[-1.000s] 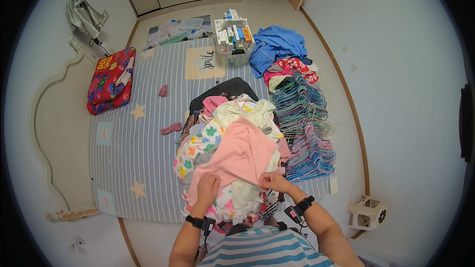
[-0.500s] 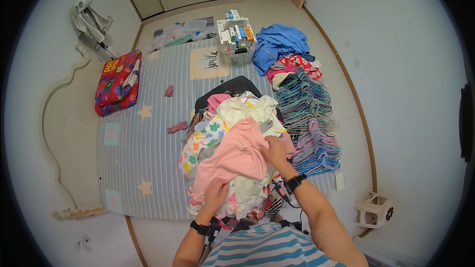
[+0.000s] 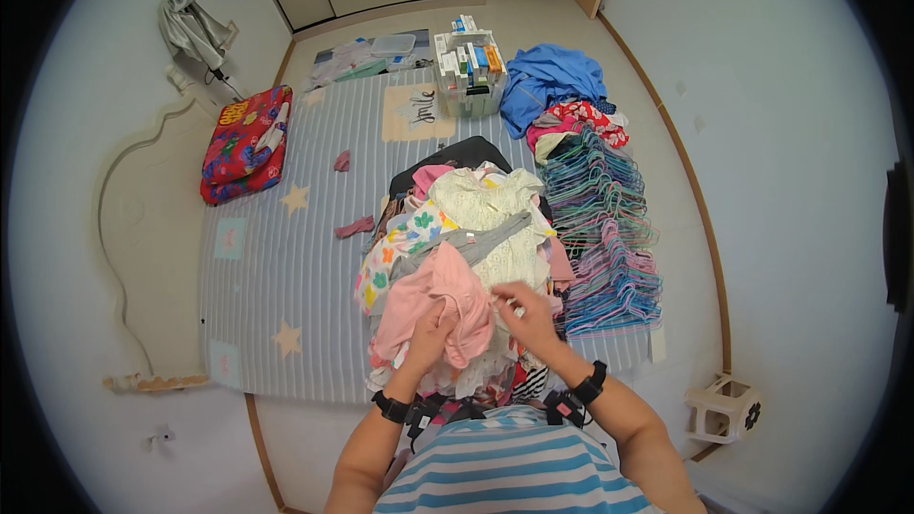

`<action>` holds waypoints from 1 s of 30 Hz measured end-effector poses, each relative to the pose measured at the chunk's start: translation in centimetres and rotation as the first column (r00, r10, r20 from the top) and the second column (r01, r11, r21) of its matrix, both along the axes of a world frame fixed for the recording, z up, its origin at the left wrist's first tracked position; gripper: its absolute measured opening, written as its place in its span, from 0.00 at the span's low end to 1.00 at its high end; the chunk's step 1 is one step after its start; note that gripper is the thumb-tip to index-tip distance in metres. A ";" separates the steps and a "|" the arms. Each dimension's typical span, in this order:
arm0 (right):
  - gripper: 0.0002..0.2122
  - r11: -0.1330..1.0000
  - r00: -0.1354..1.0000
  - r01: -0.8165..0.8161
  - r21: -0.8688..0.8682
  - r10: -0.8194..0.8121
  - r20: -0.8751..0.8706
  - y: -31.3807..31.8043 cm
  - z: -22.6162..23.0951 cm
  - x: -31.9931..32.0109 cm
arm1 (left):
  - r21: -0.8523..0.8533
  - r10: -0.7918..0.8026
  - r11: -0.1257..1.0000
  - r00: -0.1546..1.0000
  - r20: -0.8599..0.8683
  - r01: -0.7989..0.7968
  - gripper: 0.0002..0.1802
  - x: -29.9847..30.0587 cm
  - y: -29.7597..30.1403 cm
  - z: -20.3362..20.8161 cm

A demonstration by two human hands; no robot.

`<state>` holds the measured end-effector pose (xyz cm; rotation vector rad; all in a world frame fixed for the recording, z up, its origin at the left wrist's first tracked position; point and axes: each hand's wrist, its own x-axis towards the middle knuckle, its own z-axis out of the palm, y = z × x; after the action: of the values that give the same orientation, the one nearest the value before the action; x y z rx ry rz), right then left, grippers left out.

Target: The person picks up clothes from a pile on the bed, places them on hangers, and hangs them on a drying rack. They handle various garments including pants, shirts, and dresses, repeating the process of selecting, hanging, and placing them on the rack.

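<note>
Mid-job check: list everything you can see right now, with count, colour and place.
pink garment: one, pink, top of the pile, under both hands
clothes pile: one heap, mixed white, floral, grey, on the bed
hangers: many, pastel, stacked on the right of the bed
blue garment: one, blue, far right of the bed
storage box: one, clear, packed, far end of the bed
pillow: one, red patterned, left of the bed
bedsheet: one, grey striped with stars
small stool: one, white, floor at right
left hand: gripping the pink garment
right hand: pinching fabric at the garment's edge
</note>
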<state>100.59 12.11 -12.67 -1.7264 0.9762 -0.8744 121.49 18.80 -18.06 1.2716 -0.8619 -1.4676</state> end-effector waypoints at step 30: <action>0.18 0.715 0.897 -0.415 0.563 0.424 0.123 4.9 -5.3 -24.0 | 0.098 0.045 0.994 0.996 -0.075 -0.037 0.13 -16.6 7.4 4.9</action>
<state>76.60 17.03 -17.96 -1.3312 0.7074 -0.2177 104.93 26.17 -13.20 1.2876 -0.7176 -1.5308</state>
